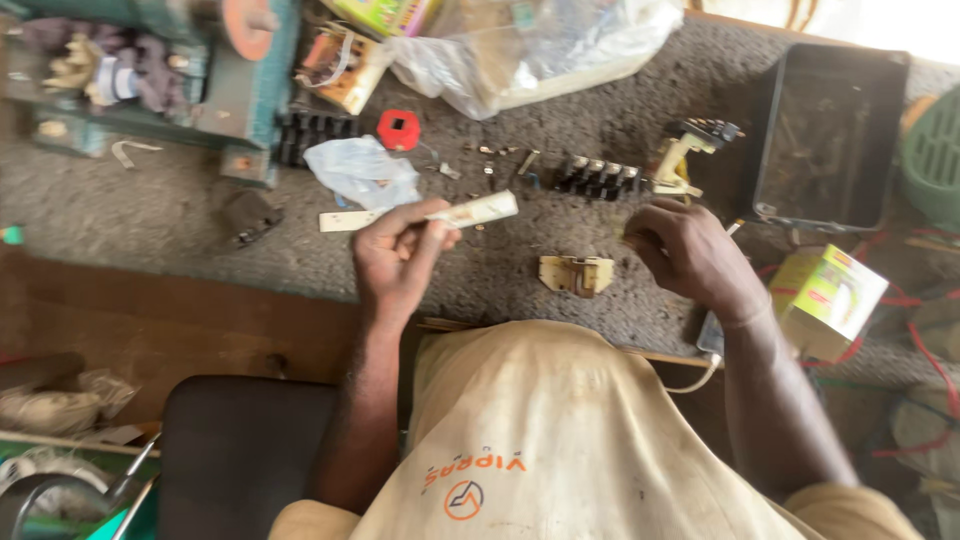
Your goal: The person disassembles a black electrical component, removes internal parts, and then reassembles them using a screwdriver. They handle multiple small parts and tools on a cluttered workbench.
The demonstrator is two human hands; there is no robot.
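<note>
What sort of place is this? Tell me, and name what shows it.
Likely a small electrical repair workbench: a green machine at the back, black finned parts and small screws scattered on the grey bench top, and a black tray.

Bare grey work surface [130, 215] lies open to the left of the left hand [397, 258]. Between the left hand and the right hand [685, 250] a cream bracket [575, 274] sits in the gap. Beyond the hands, small screws [500, 155], a black terminal block [598, 178] and a crumpled bag [362, 172] crowd the way. A black tray [828, 135] closes the right side.
</note>
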